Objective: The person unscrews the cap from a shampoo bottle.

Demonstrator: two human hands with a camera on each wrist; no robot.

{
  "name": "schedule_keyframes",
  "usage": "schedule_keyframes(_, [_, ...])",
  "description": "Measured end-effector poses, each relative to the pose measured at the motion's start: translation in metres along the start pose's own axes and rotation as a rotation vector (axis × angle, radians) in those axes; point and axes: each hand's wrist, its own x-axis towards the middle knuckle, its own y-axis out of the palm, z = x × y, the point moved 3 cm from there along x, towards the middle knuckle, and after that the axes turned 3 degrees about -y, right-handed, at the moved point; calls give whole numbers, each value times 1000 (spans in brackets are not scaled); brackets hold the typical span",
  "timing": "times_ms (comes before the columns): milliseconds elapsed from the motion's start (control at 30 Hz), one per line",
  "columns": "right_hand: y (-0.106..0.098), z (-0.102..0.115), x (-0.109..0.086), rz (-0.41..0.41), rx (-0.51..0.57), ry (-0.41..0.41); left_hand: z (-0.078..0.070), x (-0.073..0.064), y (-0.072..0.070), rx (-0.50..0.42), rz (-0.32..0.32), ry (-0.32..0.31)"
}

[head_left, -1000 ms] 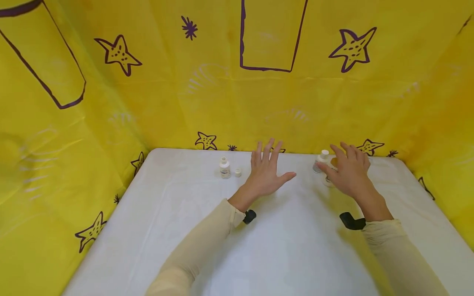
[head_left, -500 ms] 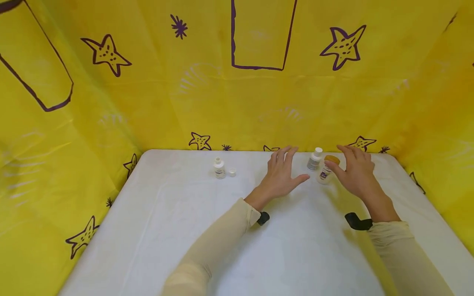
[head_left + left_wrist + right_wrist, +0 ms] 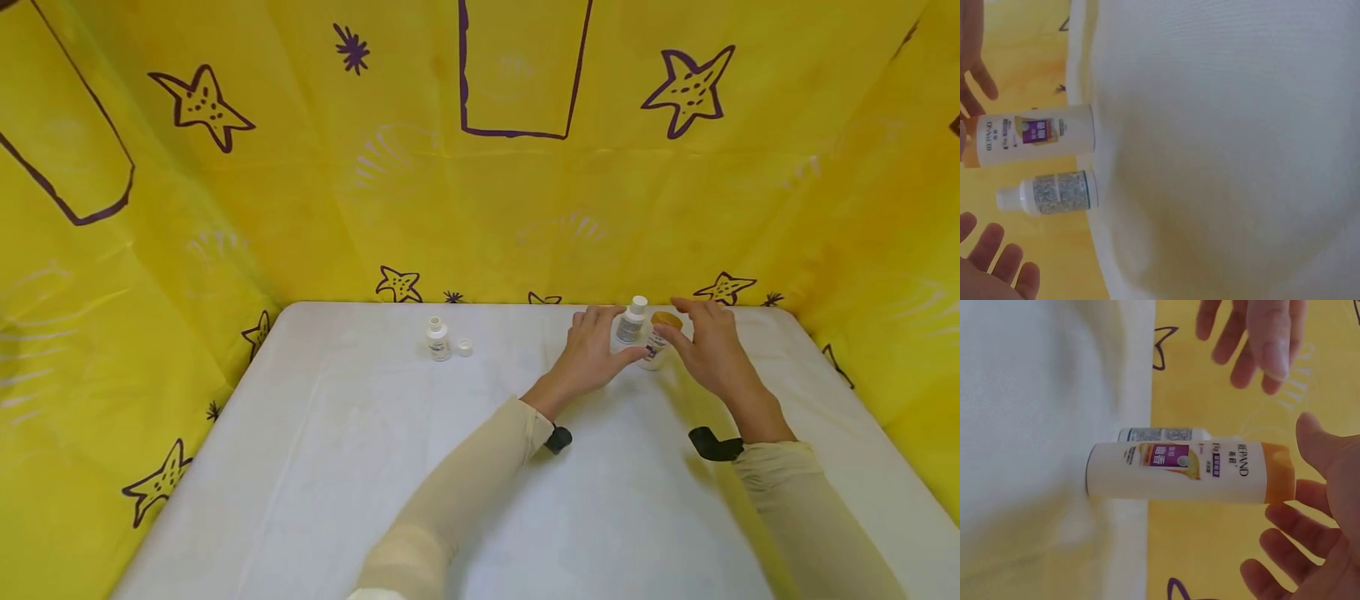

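A white shampoo-like bottle with an orange cap point(image 3: 1175, 472) and a purple label stands upright at the table's back right. My right hand point(image 3: 714, 350) is around its cap, thumb and fingers spread apart; in the right wrist view a fingertip lies close to the cap, and I cannot tell whether it touches. Just left of it stands a smaller white bottle with a grey label point(image 3: 1060, 192), its white cap on. My left hand point(image 3: 588, 354) is held beside this smaller bottle, fingers loosely bent, with a gap between fingers and bottle in the left wrist view.
Further left on the white-covered table point(image 3: 337, 467), a small white bottle point(image 3: 438, 342) stands uncapped, with a white cap point(image 3: 464, 347) lying beside it. A yellow cloth point(image 3: 480, 208) with purple drawings hangs behind and along both sides.
My left hand has moved right, from between the bottles to beside the grey-labelled one. My right hand has stayed near the orange-capped bottle. The view has shifted slightly.
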Motion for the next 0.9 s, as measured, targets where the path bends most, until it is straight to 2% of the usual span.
schedule_keyframes(133, [1,0,2,17,7,22,2,5,9,-44,30,-39])
schedule_keyframes(267, [1,0,4,39,15,38,2,10,17,-130,60,-66])
schedule_keyframes(433, [3,-2,5,53,22,36,-3,16,24,-213,100,-90])
schedule_keyframes(600, [7,-3,4,55,46,27,-12,19,29,-235,124,-108])
schedule_keyframes(767, [10,0,2,32,63,16,-17,23,33,-234,104,-104])
schedule_keyframes(900, [11,4,-2,-2,65,-10,-18,23,34,-238,88,-145])
